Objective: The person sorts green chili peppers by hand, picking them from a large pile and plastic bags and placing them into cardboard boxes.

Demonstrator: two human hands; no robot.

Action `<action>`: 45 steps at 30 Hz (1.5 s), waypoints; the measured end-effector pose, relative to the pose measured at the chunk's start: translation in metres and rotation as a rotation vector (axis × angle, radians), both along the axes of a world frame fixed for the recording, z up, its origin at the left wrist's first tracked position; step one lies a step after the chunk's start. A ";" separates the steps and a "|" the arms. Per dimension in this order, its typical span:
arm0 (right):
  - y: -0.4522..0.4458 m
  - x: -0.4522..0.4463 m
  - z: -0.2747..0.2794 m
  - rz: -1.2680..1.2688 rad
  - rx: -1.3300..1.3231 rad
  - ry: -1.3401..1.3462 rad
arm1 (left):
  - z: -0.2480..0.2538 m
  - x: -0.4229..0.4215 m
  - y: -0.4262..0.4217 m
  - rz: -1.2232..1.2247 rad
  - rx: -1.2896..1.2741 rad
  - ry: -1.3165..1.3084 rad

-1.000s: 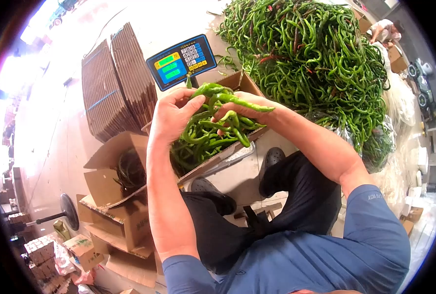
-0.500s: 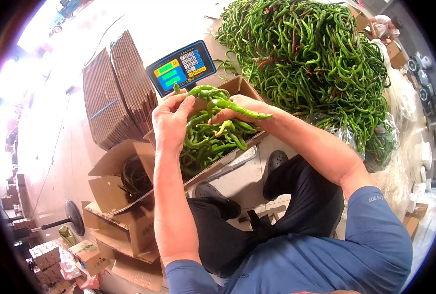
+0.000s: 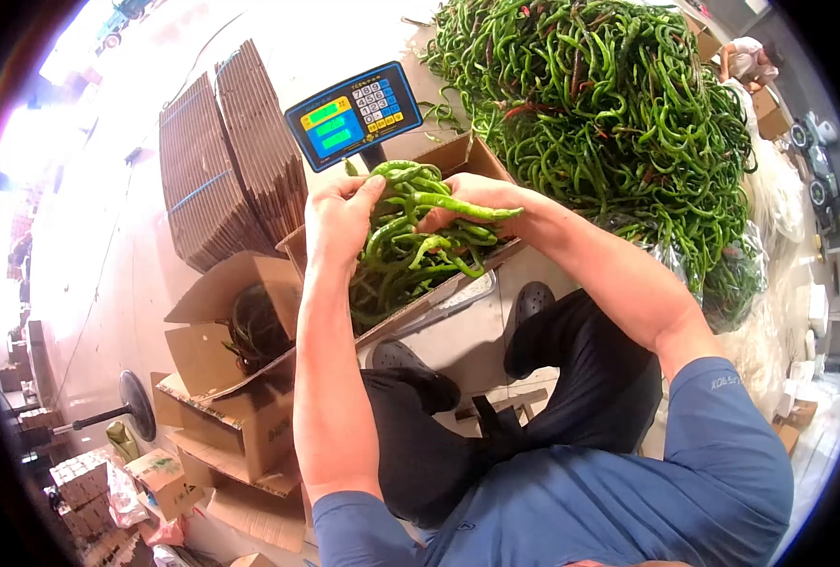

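Both of my hands are over a cardboard box [image 3: 481,156] filled with long green chili peppers [image 3: 382,288]. A bunch of peppers [image 3: 411,180] lies between the hands, just above the heap in the box. My left hand [image 3: 338,215] is closed on the bunch's left side, thumb pressed against the stems. From the other side, my right hand [image 3: 481,196] grips the same bunch; its fingertips are partly hidden among the peppers. One long pepper sticks out across the right wrist. Behind the box stands a scale display [image 3: 354,115] with lit green readouts.
A large pile of green peppers [image 3: 600,123] rises to the right. Flattened cardboard stacks [image 3: 193,170] stand at left, near an open box [image 3: 207,354] with dark contents. A black round-ended stand [image 3: 137,406] is at lower left. Another person [image 3: 749,61] is far right.
The hands and the bunch have come slightly lower, closer to the peppers in the box. Both hands keep their hold. The view has shifted a little.
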State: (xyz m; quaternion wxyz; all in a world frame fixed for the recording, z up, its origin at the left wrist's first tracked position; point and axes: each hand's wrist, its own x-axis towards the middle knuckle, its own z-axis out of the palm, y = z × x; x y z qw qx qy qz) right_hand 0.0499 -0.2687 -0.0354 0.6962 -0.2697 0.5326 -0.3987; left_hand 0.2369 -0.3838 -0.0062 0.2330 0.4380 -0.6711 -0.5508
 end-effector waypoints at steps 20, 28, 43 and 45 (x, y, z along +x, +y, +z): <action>-0.005 -0.003 -0.016 -0.103 0.028 0.122 | -0.006 0.012 -0.022 0.371 -0.266 0.373; -0.006 -0.009 -0.014 -0.138 0.011 0.157 | 0.001 0.015 -0.023 0.374 0.080 0.735; 0.012 -0.020 0.026 0.078 -0.408 1.127 | 0.013 0.027 -0.030 0.469 0.250 0.932; 0.013 -0.019 0.026 0.090 -0.496 1.149 | 0.012 0.028 -0.032 0.479 0.254 0.936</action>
